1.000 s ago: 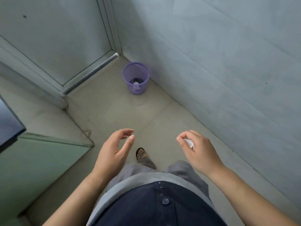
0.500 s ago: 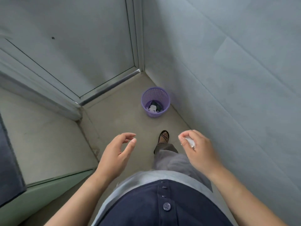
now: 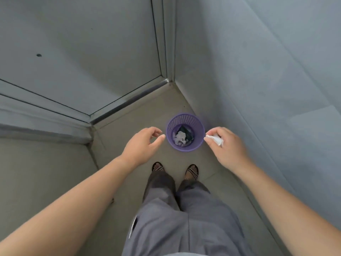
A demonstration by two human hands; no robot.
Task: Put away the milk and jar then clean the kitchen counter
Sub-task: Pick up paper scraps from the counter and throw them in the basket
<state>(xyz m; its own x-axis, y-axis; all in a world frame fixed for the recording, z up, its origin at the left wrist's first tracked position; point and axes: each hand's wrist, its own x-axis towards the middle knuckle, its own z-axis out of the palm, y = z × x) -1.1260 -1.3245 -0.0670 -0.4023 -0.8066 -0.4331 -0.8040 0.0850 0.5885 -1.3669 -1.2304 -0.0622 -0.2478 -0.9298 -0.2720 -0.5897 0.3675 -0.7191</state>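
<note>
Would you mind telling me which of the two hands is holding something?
The right hand is: it pinches a crumpled white tissue beside the rim of the purple bin. The left hand is loosely curled and holds nothing.

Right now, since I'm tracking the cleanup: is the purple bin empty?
No, the purple bin holds crumpled white paper and something dark at its bottom.

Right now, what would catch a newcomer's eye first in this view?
The purple basket on the floor in the corner, just ahead of the feet, with crumpled paper inside. Next, the right hand beside its rim, fingers pinching a white paper wad; the left hand hovers empty on the other side.
</note>
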